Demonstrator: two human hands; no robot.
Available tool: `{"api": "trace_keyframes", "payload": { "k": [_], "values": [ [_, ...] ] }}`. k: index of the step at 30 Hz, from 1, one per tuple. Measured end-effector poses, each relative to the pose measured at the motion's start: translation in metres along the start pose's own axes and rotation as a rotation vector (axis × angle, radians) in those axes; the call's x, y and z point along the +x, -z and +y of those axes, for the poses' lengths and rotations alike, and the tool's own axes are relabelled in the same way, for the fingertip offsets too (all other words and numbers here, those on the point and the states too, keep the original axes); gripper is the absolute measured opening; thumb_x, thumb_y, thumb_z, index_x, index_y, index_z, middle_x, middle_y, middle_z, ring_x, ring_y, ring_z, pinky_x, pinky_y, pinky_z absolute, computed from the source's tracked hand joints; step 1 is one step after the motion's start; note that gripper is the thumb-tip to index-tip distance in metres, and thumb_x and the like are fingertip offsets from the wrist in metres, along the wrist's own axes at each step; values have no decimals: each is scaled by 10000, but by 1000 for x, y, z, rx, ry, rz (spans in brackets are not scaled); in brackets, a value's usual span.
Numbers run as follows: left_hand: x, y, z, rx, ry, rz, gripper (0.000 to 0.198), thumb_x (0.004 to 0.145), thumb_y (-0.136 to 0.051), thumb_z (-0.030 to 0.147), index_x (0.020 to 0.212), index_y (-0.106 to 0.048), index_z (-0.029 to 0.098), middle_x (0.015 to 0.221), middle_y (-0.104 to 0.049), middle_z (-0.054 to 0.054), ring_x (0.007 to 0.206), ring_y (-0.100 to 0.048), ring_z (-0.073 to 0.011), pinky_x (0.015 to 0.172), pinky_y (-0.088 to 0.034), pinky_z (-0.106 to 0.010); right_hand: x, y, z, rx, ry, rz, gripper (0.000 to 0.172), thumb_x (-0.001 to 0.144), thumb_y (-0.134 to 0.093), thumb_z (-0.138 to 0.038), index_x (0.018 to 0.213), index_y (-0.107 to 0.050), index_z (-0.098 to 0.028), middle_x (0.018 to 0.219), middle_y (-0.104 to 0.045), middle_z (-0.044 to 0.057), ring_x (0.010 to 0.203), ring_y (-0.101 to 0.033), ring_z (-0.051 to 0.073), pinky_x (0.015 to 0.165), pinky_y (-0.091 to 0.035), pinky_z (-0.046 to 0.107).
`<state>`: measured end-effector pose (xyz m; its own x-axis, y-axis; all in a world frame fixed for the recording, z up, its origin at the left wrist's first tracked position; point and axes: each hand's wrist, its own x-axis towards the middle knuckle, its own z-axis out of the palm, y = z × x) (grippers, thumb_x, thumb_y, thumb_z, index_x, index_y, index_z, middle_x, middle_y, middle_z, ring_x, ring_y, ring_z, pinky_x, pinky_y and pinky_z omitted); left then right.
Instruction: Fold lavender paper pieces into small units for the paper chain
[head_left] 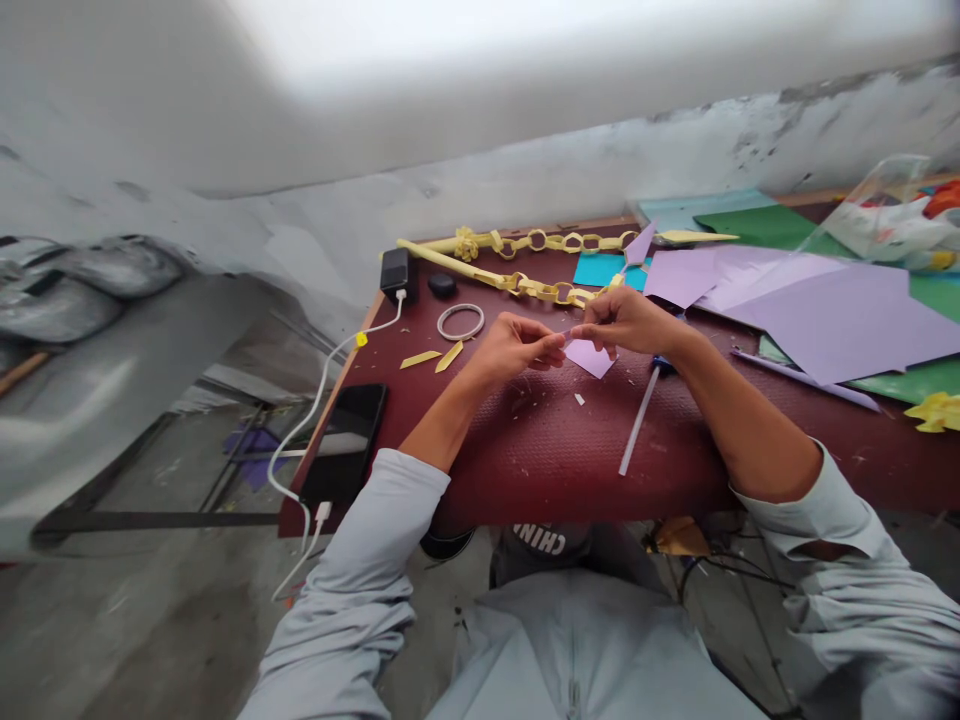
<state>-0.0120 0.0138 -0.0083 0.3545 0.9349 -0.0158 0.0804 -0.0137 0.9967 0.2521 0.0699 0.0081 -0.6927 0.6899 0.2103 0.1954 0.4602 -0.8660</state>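
Observation:
My left hand (517, 347) and my right hand (626, 320) meet above the dark red table (555, 450), fingers pinched together on a small lilac paper piece (590, 357). The paper hangs between the fingertips of both hands, just over the tabletop. A lilac paper strip (637, 422) lies on the table below my right wrist. Behind my hands a yellow paper chain (536, 265) stretches across the table's far side.
A black phone (349, 440) with a white cable (315, 420) lies at the table's left edge, a black power bank (394, 272) beyond it. A tape ring (460, 322) and yellow scraps (435, 357) lie left of my hands. Lilac (825, 310), green and blue sheets cover the right side.

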Motion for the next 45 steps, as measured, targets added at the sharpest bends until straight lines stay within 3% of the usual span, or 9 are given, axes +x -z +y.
{"api": "trace_keyframes", "payload": {
  "k": [6, 9, 12, 16, 22, 27, 34, 41, 45],
  "values": [
    [0, 0, 1, -24, -5, 7, 548, 831, -981, 678, 966, -882, 156, 919, -881, -132, 794, -835, -193, 743, -657, -293, -4, 6, -6, 45, -1, 18, 569, 1039, -837, -610, 717, -637, -185, 604, -669, -15, 458, -606, 82, 433, -462, 207],
    [0, 4, -1, -43, 10, 13, 538, 841, -978, 670, 964, -872, 157, 942, -883, -135, 808, -843, -200, 736, -661, -291, -5, 11, -10, 37, 8, 107, 554, 1054, -816, -617, 743, -658, -186, 628, -678, -5, 482, -593, 83, 449, -471, 217],
    [1, 8, -1, -78, 37, 25, 530, 846, -982, 655, 968, -858, 155, 975, -886, -145, 820, -847, -205, 741, -668, -297, -4, 14, -10, 17, 31, 226, 419, 1004, -887, -579, 968, -798, -170, 790, -757, 27, 599, -642, 106, 515, -542, 227],
    [1, 9, 2, -154, 98, 3, 501, 860, -995, 604, 977, -848, 140, 1011, -884, -158, 841, -849, -202, 758, -672, -296, -2, 10, -4, 27, 57, 131, 478, 911, -979, -534, 1222, -851, -195, 884, -775, 20, 691, -688, 132, 591, -594, 247],
    [-1, 6, 4, -180, 92, -17, 530, 903, -955, 630, 1073, -846, 140, 1078, -876, -164, 934, -858, -223, 786, -691, -314, -2, 4, 2, -1, 47, 94, 366, 1014, -879, -553, 1008, -856, -188, 767, -733, 2, 605, -654, 109, 557, -533, 238],
    [0, 4, 3, -130, 17, 11, 495, 862, -1002, 560, 1055, -842, 134, 1017, -876, -142, 873, -842, -196, 789, -681, -299, -2, 2, 2, 34, 6, 72, 340, 1015, -877, -502, 976, -817, -170, 753, -711, 0, 613, -688, 122, 551, -581, 238],
    [0, 1, 3, -79, 2, -3, 390, 919, -949, 511, 959, -825, 143, 959, -867, -125, 820, -828, -188, 729, -658, -278, 0, -2, -2, -2, 11, 29, 463, 1094, -782, -548, 816, -727, -182, 655, -655, -12, 552, -614, 95, 506, -532, 220],
    [0, -1, 1, -62, 27, 21, 354, 957, -902, 486, 1010, -818, 145, 1008, -870, -139, 868, -838, -208, 752, -674, -303, 1, -5, 4, 35, -15, 45, 391, 1076, -811, -553, 964, -760, -183, 731, -685, -9, 588, -648, 104, 519, -563, 233],
    [0, -2, 0, -67, 41, 7, 366, 953, -898, 495, 1008, -817, 142, 1007, -868, -143, 880, -841, -218, 733, -673, -305, 2, -7, 9, 62, -28, 28, 431, 1071, -810, -586, 931, -709, -191, 697, -659, -25, 549, -618, 94, 482, -542, 225]
  ]
}}
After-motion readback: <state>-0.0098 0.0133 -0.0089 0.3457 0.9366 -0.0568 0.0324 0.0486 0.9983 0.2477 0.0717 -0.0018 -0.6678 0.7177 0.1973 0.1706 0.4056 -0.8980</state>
